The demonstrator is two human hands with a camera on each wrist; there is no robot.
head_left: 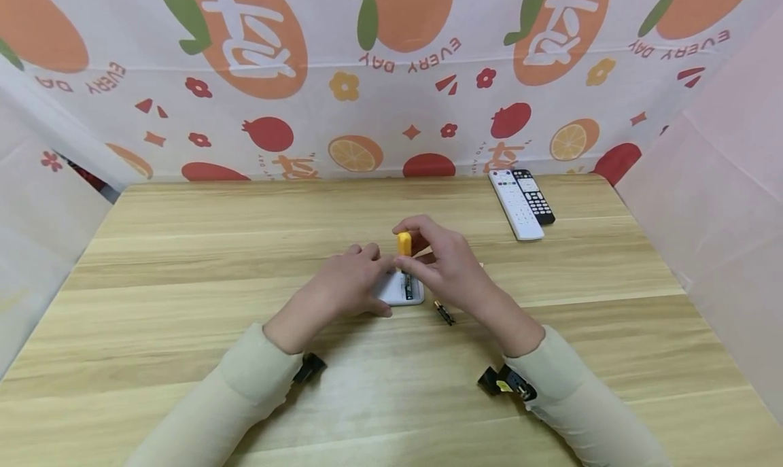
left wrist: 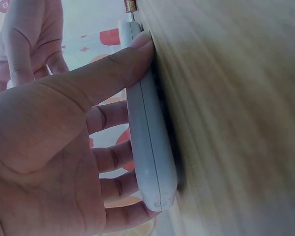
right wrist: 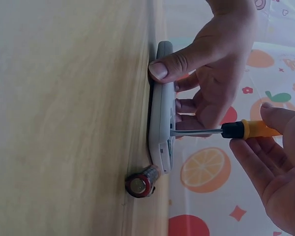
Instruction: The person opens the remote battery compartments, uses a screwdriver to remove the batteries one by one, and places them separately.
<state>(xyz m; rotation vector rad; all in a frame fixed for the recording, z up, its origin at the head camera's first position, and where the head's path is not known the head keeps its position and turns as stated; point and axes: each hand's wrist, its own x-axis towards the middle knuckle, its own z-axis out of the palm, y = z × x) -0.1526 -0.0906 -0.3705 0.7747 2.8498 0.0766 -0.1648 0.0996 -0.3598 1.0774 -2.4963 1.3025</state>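
A white plastic device [head_left: 396, 291], slim and rounded, lies flat on the wooden table. An open slot with something dark inside shows near its right end. My left hand [head_left: 350, 281] grips it, thumb on the near edge and fingers along the far one; the left wrist view shows this hold on the casing [left wrist: 148, 132]. Between right thumb and fingers I hold a screwdriver [right wrist: 253, 129] upright by its yellow handle. Its metal shaft meets the device's upper face near the slot; the tip is hidden. My right hand [head_left: 449, 260] is above the device's right end.
A battery [right wrist: 139, 185] lies on the table just off the device's right end. Farther back on the right, a white remote control [head_left: 516, 205] and a black remote control [head_left: 535, 198] lie side by side. A fruit-patterned cloth [head_left: 391, 113] hangs behind the table.
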